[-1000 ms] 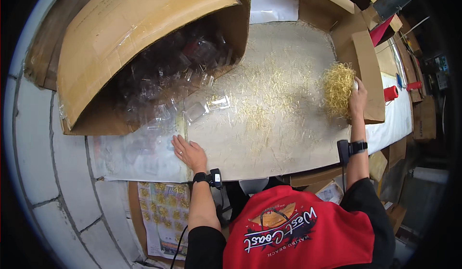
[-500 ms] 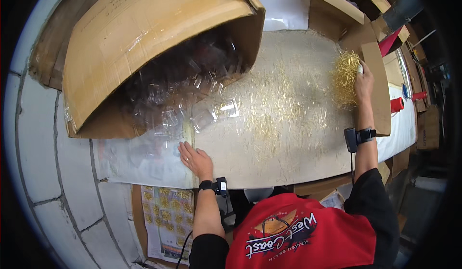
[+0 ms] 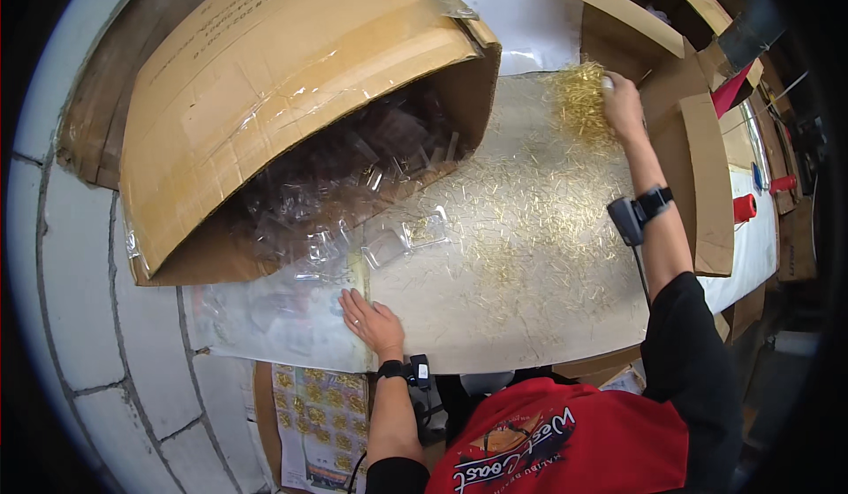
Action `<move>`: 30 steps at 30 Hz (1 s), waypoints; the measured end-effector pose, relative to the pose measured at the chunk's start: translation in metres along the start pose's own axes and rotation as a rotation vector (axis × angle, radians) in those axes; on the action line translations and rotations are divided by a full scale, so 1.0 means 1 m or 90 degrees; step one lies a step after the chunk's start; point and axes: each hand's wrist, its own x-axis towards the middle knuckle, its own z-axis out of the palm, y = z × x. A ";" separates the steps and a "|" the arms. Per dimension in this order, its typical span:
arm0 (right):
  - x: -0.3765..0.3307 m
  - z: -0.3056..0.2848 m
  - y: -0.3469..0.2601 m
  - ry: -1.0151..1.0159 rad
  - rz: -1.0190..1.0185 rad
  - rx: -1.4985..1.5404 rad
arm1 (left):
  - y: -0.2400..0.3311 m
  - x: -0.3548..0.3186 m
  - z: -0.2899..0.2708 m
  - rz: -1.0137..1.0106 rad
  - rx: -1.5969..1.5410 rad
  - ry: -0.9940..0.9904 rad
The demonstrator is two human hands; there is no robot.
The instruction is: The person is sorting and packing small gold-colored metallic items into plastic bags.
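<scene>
My right hand (image 3: 624,107) is at the far right of the table, fingers curled against a thick tangle of thin gold pins (image 3: 581,105). White tape covers one of its fingertips. Many more loose gold pins (image 3: 521,229) lie scattered over the cardboard sheet (image 3: 424,326) on the table. My left hand (image 3: 373,324) lies flat, fingers outstretched, near the table's front edge, where the sheet meets a pale plastic cover. Beyond it rest small clear plastic boxes (image 3: 386,248).
A large cardboard box (image 3: 283,79) on its side opens toward me, with many clear plastic boxes inside. Cardboard walls (image 3: 704,176) border the right. Red spools (image 3: 745,208) stand beyond. Below the table edge, bunches of gold pins (image 3: 318,406) lie on printed paper.
My right hand has moved away from me and left with the tangle of pins. More pins are spread across the sheet. My left hand stays flat in much the same place.
</scene>
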 end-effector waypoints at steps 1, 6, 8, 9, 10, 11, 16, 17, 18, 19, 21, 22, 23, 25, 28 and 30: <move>-0.004 0.009 -0.029 -0.002 0.020 -0.064 | -0.002 0.001 0.000 0.002 -0.001 0.002; 0.010 0.046 -0.033 -0.043 -0.005 0.144 | 0.001 0.000 0.000 -0.011 0.002 -0.012; 0.007 0.053 -0.060 -0.063 -0.004 -0.104 | -0.001 0.003 0.000 -0.016 0.005 -0.011; 0.011 0.056 -0.058 -0.064 -0.007 -0.100 | 0.000 0.005 0.000 -0.018 -0.002 -0.014; 0.014 0.054 -0.047 -0.099 0.006 0.034 | 0.001 0.002 -0.002 -0.019 -0.009 -0.021; 0.017 0.055 -0.034 -0.133 0.021 0.168 | 0.000 0.000 -0.003 -0.021 -0.007 -0.023; 0.015 0.050 -0.001 -0.009 -0.073 0.060 | 0.002 0.002 -0.003 -0.025 -0.017 -0.033; 0.015 0.046 0.007 -0.041 -0.028 0.049 | 0.001 0.000 -0.004 -0.023 -0.017 -0.036; 0.016 0.042 0.012 -0.070 0.017 0.039 | 0.001 0.002 -0.003 -0.023 -0.009 -0.027; 0.017 0.039 0.017 -0.099 0.062 0.029 | 0.001 0.003 -0.002 -0.022 -0.002 -0.018; 0.014 0.028 0.032 -0.071 0.031 0.031 | 0.004 0.002 -0.005 -0.016 -0.007 -0.019; 0.013 0.019 0.043 -0.063 0.075 0.186 | 0.005 -0.001 -0.007 -0.013 -0.011 -0.019; 0.012 0.012 0.053 -0.055 0.118 0.341 | 0.004 -0.003 -0.007 -0.012 -0.011 -0.023; 0.007 0.000 0.054 -0.038 0.119 0.281 | 0.001 -0.001 -0.004 -0.012 0.006 -0.011; 0.005 -0.012 0.073 0.020 0.077 0.216 | 0.002 -0.003 0.001 -0.011 0.002 -0.026; 0.009 -0.020 0.091 0.009 0.106 0.115 | 0.002 0.001 0.000 -0.006 -0.003 -0.018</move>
